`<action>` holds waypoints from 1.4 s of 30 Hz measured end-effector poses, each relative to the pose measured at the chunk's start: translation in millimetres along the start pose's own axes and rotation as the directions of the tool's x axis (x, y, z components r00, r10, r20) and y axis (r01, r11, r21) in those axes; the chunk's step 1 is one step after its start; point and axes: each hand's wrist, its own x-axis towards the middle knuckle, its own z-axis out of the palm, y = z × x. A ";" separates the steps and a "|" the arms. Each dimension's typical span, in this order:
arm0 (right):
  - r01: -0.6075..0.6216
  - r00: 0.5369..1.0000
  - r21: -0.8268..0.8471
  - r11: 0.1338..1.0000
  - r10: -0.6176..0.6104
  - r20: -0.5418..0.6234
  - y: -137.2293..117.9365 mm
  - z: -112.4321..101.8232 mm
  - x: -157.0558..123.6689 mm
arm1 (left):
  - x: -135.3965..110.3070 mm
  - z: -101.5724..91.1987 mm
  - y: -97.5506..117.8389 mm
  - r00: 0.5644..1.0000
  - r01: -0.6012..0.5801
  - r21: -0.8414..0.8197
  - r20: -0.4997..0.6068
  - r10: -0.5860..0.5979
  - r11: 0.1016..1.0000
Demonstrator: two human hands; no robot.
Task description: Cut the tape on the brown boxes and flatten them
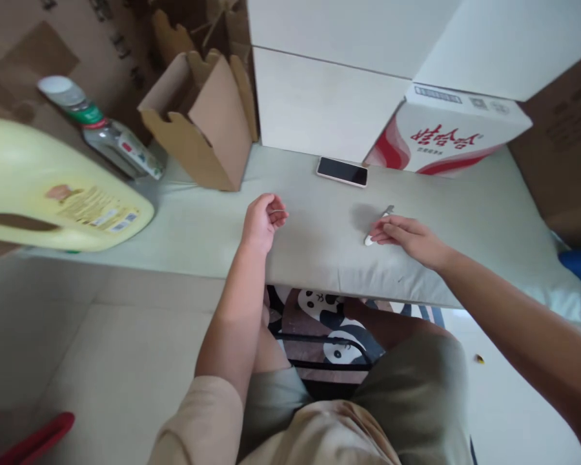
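My left hand [264, 223] hovers over the pale cloth-covered surface, its fingers curled in. A thin pale line shows at its fingertips, too small to name. Farther right, my right hand [409, 239] has its fingers and thumb closed around the middle of a small tool with a white handle [368, 239] and a grey metal head [389, 210]. The fingers cover the tool's middle, so its kind cannot be made out. Beyond the hands, a phone [342, 172] with a dark screen and a light case lies near the wall.
On the left stand a large yellow jug [101, 194], a clear bottle [119, 148] with a white cap and an open cardboard box [223, 123]. A white and red carton [445, 132] sits at the back right. Below the surface's front edge is a panda-patterned cloth [314, 303].
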 end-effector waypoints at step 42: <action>0.591 0.445 -0.574 0.566 -0.823 -0.353 -9.2 32.6 -26.5 | -32.5 5.7 -2.4 0.796 -0.588 0.009 0.181 0.577 0.809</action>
